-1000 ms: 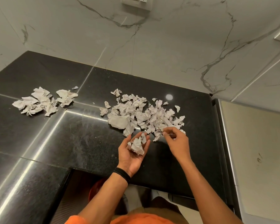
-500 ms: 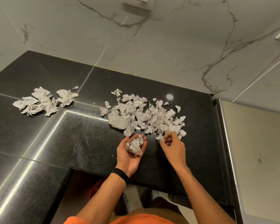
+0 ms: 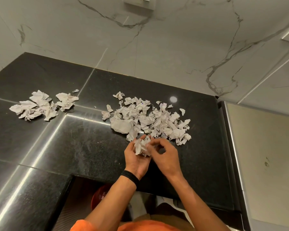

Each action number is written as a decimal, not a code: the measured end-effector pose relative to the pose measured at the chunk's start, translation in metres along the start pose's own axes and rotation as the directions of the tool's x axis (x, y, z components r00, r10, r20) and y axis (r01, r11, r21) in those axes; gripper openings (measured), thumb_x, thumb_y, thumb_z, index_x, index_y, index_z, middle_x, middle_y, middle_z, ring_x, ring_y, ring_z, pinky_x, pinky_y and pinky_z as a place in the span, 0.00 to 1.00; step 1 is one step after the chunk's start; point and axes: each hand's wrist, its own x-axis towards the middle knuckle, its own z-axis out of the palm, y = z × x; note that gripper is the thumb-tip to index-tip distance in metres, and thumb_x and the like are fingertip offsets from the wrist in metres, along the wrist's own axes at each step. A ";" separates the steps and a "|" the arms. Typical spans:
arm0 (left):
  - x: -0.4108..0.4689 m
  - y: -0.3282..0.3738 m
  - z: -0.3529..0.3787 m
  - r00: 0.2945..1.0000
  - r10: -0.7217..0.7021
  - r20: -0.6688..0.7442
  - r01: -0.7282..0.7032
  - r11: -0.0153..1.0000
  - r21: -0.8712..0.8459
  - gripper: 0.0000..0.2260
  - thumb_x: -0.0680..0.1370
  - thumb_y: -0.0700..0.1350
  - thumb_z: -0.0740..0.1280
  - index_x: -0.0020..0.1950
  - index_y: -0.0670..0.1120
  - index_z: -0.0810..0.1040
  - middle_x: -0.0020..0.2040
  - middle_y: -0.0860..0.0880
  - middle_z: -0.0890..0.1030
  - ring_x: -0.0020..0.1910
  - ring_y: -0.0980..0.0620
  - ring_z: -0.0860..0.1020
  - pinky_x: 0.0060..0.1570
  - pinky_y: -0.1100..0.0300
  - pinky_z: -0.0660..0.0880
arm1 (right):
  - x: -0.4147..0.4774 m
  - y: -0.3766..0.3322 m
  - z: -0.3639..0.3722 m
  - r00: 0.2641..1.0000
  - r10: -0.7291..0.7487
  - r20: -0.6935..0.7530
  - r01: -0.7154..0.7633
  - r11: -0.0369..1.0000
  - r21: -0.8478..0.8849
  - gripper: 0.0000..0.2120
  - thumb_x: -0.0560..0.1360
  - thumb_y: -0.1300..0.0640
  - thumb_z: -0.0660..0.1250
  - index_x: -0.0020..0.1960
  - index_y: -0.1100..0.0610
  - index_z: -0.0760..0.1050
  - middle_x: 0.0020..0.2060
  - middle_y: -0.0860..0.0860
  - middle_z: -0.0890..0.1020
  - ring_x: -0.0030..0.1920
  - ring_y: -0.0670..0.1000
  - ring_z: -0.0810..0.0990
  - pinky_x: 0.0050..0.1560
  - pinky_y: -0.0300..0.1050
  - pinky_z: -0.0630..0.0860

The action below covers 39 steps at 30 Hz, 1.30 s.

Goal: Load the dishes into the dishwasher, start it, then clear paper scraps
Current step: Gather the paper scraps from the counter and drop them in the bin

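While the left hand [image 3: 137, 161] lies palm up with its fingers cupped around a wad of paper scraps [image 3: 140, 147], the right hand [image 3: 165, 158] pinches the wad with curled fingers. The main scrap pile [image 3: 150, 120] lies on the desk [image 3: 73, 147] just beyond the fingertips.
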 end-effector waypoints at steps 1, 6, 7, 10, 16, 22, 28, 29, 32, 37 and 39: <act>-0.001 0.002 -0.001 1.000 -0.005 0.004 0.005 1.000 -0.023 0.19 0.83 0.48 0.59 0.66 0.39 0.78 0.62 0.36 0.82 0.63 0.38 0.80 0.70 0.45 0.72 | 0.006 0.002 -0.003 0.999 0.018 -0.037 -0.018 1.000 0.011 0.03 0.75 0.53 0.75 0.48 0.48 0.82 0.44 0.41 0.84 0.46 0.43 0.82 0.46 0.34 0.75; -0.008 0.012 -0.006 1.000 0.014 0.025 -0.013 0.999 -0.038 0.18 0.83 0.46 0.60 0.66 0.36 0.78 0.63 0.35 0.81 0.67 0.38 0.78 0.73 0.46 0.69 | 0.052 0.030 -0.006 0.997 -0.069 0.036 0.077 0.914 -0.398 0.09 0.78 0.54 0.70 0.58 0.48 0.82 0.51 0.42 0.80 0.46 0.40 0.78 0.50 0.41 0.77; -0.009 0.013 -0.006 0.999 0.024 0.028 -0.023 0.999 -0.028 0.18 0.82 0.45 0.61 0.66 0.36 0.78 0.63 0.35 0.81 0.67 0.38 0.78 0.73 0.46 0.69 | 0.059 0.036 -0.004 0.989 -0.104 0.104 0.142 0.859 -0.492 0.11 0.79 0.54 0.69 0.61 0.49 0.82 0.52 0.44 0.79 0.49 0.42 0.77 0.51 0.42 0.76; -0.010 0.018 -0.010 0.999 0.044 0.025 -0.044 0.999 -0.005 0.20 0.78 0.44 0.64 0.67 0.36 0.78 0.64 0.35 0.81 0.68 0.37 0.77 0.74 0.46 0.69 | 0.073 0.047 0.006 0.954 -0.180 0.239 0.297 0.671 -0.680 0.11 0.78 0.53 0.70 0.59 0.49 0.82 0.52 0.48 0.76 0.54 0.50 0.75 0.48 0.44 0.74; -0.013 0.018 -0.018 0.998 0.060 0.010 -0.059 0.998 -0.020 0.22 0.76 0.46 0.66 0.66 0.35 0.78 0.65 0.35 0.80 0.67 0.37 0.78 0.71 0.45 0.71 | 0.068 0.048 0.011 0.951 -0.267 0.155 0.304 0.728 -0.615 0.06 0.78 0.53 0.71 0.53 0.51 0.84 0.49 0.46 0.77 0.51 0.48 0.75 0.45 0.44 0.75; -0.009 0.020 -0.020 0.998 0.062 -0.012 -0.062 0.998 -0.029 0.20 0.82 0.48 0.62 0.68 0.35 0.77 0.64 0.35 0.80 0.67 0.37 0.78 0.69 0.46 0.73 | 0.038 0.011 0.005 0.954 -0.284 -0.099 0.257 0.941 -0.222 0.05 0.78 0.56 0.72 0.54 0.52 0.83 0.49 0.43 0.81 0.52 0.43 0.79 0.51 0.34 0.74; -0.013 0.022 -0.012 0.997 0.081 0.013 -0.081 0.996 0.025 0.16 0.81 0.48 0.63 0.60 0.38 0.81 0.61 0.36 0.82 0.53 0.40 0.85 0.59 0.48 0.78 | 0.007 0.002 0.026 0.977 -0.214 0.014 0.214 0.977 -0.016 0.08 0.76 0.56 0.75 0.54 0.48 0.83 0.49 0.41 0.84 0.52 0.47 0.82 0.51 0.42 0.79; -0.016 0.024 -0.012 0.997 0.083 0.005 -0.083 0.996 0.013 0.16 0.82 0.48 0.62 0.61 0.39 0.80 0.59 0.36 0.83 0.53 0.40 0.84 0.59 0.49 0.77 | 0.007 0.004 0.030 0.975 -0.217 0.049 0.218 0.976 -0.010 0.08 0.75 0.56 0.76 0.53 0.47 0.83 0.50 0.41 0.84 0.54 0.46 0.81 0.53 0.42 0.79; -0.020 0.033 -0.017 0.995 0.094 -0.013 -0.095 0.994 -0.056 0.16 0.83 0.48 0.61 0.61 0.39 0.80 0.59 0.36 0.83 0.54 0.42 0.83 0.60 0.51 0.76 | 0.005 0.004 0.037 0.939 -0.316 0.135 0.325 0.944 -0.051 0.09 0.72 0.54 0.77 0.51 0.46 0.85 0.51 0.39 0.83 0.59 0.45 0.78 0.59 0.37 0.73; -0.028 0.053 -0.029 0.992 0.121 -0.022 -0.123 0.972 -0.198 0.15 0.83 0.49 0.62 0.60 0.38 0.80 0.56 0.36 0.83 0.56 0.41 0.81 0.68 0.48 0.72 | 0.002 -0.002 0.055 0.799 -0.494 0.344 0.564 0.814 -0.142 0.10 0.71 0.53 0.77 0.51 0.49 0.86 0.52 0.38 0.82 0.56 0.45 0.75 0.57 0.42 0.73; -0.029 0.060 -0.035 0.989 0.148 -0.029 -0.151 0.963 -0.223 0.15 0.83 0.49 0.62 0.59 0.38 0.80 0.58 0.36 0.82 0.57 0.40 0.81 0.68 0.47 0.73 | -0.001 -0.004 0.064 0.767 -0.525 0.369 0.601 0.788 -0.130 0.07 0.72 0.53 0.76 0.51 0.50 0.86 0.52 0.39 0.82 0.56 0.46 0.75 0.57 0.44 0.73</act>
